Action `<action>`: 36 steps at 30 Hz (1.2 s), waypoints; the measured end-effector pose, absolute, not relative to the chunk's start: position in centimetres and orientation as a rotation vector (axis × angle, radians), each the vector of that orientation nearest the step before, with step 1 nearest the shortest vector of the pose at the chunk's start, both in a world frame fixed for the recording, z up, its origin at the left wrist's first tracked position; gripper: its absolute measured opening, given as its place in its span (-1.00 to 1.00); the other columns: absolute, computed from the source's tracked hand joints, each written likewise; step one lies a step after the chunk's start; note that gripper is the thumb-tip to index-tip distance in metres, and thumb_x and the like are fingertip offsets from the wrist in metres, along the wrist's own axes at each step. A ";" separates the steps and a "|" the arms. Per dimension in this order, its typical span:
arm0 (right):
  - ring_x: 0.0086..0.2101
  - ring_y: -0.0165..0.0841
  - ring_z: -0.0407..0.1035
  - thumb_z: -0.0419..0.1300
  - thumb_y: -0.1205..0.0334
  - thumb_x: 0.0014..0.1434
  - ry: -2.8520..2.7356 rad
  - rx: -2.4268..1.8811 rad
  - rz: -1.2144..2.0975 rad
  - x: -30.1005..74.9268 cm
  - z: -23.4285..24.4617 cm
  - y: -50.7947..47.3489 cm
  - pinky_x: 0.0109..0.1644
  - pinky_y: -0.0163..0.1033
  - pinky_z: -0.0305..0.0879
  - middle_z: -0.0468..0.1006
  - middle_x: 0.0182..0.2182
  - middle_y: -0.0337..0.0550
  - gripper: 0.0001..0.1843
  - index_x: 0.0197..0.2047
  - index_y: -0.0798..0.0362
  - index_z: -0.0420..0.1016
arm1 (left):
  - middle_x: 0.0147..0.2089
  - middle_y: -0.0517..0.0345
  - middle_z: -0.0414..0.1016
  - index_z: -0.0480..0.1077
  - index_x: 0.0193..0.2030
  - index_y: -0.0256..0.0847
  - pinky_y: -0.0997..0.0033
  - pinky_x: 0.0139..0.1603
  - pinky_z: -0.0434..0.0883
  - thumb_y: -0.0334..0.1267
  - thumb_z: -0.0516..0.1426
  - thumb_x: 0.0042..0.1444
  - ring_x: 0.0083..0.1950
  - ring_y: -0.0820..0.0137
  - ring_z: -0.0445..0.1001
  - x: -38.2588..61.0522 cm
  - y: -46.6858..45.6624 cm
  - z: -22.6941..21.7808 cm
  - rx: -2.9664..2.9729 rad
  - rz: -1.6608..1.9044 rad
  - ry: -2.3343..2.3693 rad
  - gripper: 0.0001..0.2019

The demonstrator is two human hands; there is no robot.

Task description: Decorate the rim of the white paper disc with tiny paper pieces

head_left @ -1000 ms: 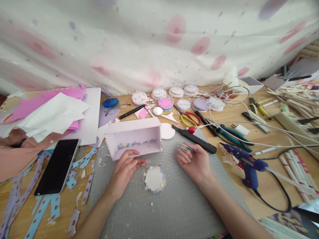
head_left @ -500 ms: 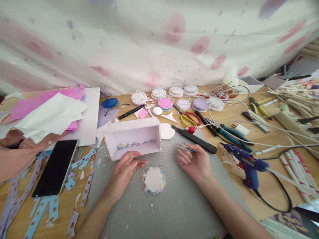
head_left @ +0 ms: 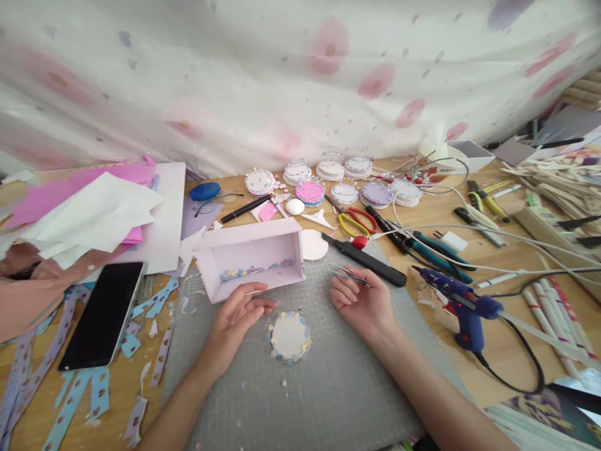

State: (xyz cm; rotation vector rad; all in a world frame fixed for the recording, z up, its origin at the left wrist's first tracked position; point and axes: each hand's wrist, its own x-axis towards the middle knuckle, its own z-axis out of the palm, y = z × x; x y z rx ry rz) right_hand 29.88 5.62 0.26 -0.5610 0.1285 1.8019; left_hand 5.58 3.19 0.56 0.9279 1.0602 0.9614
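Observation:
A white paper disc (head_left: 288,337) edged with small blue, yellow and grey paper pieces lies flat on the grey cutting mat (head_left: 263,401). To its upper left rests my left hand (head_left: 238,319), fingers loosely stretched and apart, with nothing seen in it. The fingertips are close to the front edge of a pale open box (head_left: 253,235), which lies with its opening towards me and has small coloured paper bits (head_left: 256,271) inside. My right hand (head_left: 364,304) is curled round thin metal tweezers (head_left: 346,273), their tips pointing left, clear of the disc.
Several decorated disc stacks (head_left: 310,193) line the back. A black cutter-like tool (head_left: 370,260), scissors (head_left: 359,222) and a blue glue gun (head_left: 462,300) with cables lie right. Left are a phone (head_left: 102,316), punched paper strips (head_left: 68,407) and paper sheets (head_left: 94,219).
The whole view has shifted slightly. The tweezers in my right hand have turned a little, tips further left. My left hand and the disc hold nearly the same places.

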 end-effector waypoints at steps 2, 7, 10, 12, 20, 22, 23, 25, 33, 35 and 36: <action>-0.69 -0.54 -0.04 0.15 0.43 0.00 0.109 -0.570 1.804 29.8 0.3 5.6 -0.65 -0.42 -0.01 -0.07 -0.68 -0.45 -0.72 -0.52 0.02 0.07 | -0.06 0.11 0.48 0.41 -0.05 -0.09 0.30 0.03 0.38 -0.29 0.22 0.09 -0.04 0.29 0.50 5.7 3.2 0.7 0.953 0.966 1.085 -0.74; -0.68 -0.54 -0.03 0.14 0.43 0.01 0.131 -0.568 1.805 29.8 0.4 5.6 -0.65 -0.41 -0.01 -0.08 -0.68 -0.44 -0.73 -0.53 0.03 0.08 | -0.10 0.11 0.44 0.36 -0.04 -0.10 0.31 0.05 0.39 -0.33 0.24 0.06 -0.03 0.32 0.49 6.2 3.1 0.9 0.988 0.968 1.081 -0.69; -0.68 -0.54 -0.04 0.13 0.43 0.02 0.119 -0.572 1.805 29.8 0.4 5.6 -0.64 -0.41 -0.02 -0.07 -0.68 -0.44 -0.75 -0.52 0.04 0.11 | -0.11 0.13 0.43 0.34 -0.04 -0.10 0.33 0.03 0.39 -0.36 0.27 0.00 -0.06 0.35 0.49 6.4 2.9 0.7 0.991 1.007 1.087 -0.64; -0.68 -0.54 -0.04 0.14 0.42 0.02 0.062 -0.595 1.799 29.6 0.6 5.5 -0.63 -0.42 -0.02 -0.04 -0.68 -0.44 -0.79 -0.50 0.04 0.15 | -0.11 0.14 0.44 0.33 -0.04 -0.10 0.35 0.03 0.39 -0.38 0.28 -0.02 -0.07 0.36 0.49 6.4 3.0 0.5 1.001 1.010 1.082 -0.61; -0.55 -0.46 0.20 0.24 0.24 0.15 -0.862 -0.985 1.360 29.0 1.8 4.7 -0.46 -0.36 0.16 0.32 -0.58 -0.35 -0.88 -0.29 -0.02 0.34 | -0.20 0.11 0.50 0.31 -0.03 -0.12 0.30 0.01 0.40 -0.34 0.29 -0.02 -0.06 0.30 0.51 6.1 3.2 -0.3 1.013 0.987 1.069 -0.59; -0.47 -0.42 0.28 0.28 0.28 0.13 -1.134 -1.109 1.132 29.0 2.1 4.6 -0.36 -0.32 0.22 0.41 -0.49 -0.30 -0.87 -0.26 -0.03 0.39 | -0.20 0.10 0.51 0.31 -0.01 -0.11 0.32 -0.02 0.41 -0.32 0.27 0.02 -0.06 0.30 0.51 6.1 3.2 -0.4 1.011 0.986 1.067 -0.61; -0.42 -0.39 0.31 0.29 0.31 0.10 -1.240 -1.139 1.045 29.0 2.3 4.7 -0.31 -0.29 0.24 0.44 -0.44 -0.26 -0.85 -0.25 -0.03 0.42 | -0.20 0.10 0.52 0.31 -0.01 -0.11 0.33 -0.03 0.41 -0.31 0.26 0.04 -0.05 0.29 0.51 6.1 3.2 -0.3 1.009 0.981 1.072 -0.63; -0.34 -0.34 0.34 0.31 0.36 0.07 -1.402 -1.140 0.914 28.9 2.7 4.8 -0.23 -0.24 0.26 0.48 -0.36 -0.20 -0.81 -0.22 -0.03 0.48 | -0.20 0.10 0.52 0.33 -0.02 -0.11 0.32 -0.04 0.41 -0.28 0.23 0.08 -0.06 0.28 0.52 6.1 3.1 -0.2 1.003 0.982 1.083 -0.68; -0.23 -0.25 0.39 0.27 0.47 0.07 -1.699 -1.005 0.547 27.7 4.1 5.5 -0.14 -0.12 0.30 0.52 -0.26 -0.14 -0.69 -0.17 -0.13 0.52 | -0.23 0.10 0.56 0.35 -0.04 -0.15 0.29 0.00 0.41 -0.22 0.17 0.14 -0.08 0.28 0.53 6.2 3.1 0.6 1.012 0.983 1.097 -0.75; -0.28 -0.26 0.41 0.27 0.49 0.07 -1.707 -0.986 0.564 27.3 3.5 5.5 -0.18 -0.13 0.29 0.55 -0.31 -0.15 -0.70 -0.21 -0.12 0.50 | -0.25 0.11 0.56 0.35 -0.04 -0.15 0.28 0.00 0.41 -0.23 0.17 0.14 -0.09 0.28 0.54 6.2 3.1 0.6 1.007 0.982 1.099 -0.76; -0.30 -0.26 0.41 0.27 0.49 0.07 -1.715 -0.983 0.580 27.1 3.1 5.6 -0.20 -0.13 0.27 0.56 -0.32 -0.15 -0.73 -0.25 -0.11 0.51 | -0.25 0.11 0.56 0.36 -0.05 -0.15 0.28 -0.01 0.41 -0.23 0.17 0.14 -0.09 0.28 0.54 6.2 3.1 0.6 1.001 0.987 1.101 -0.76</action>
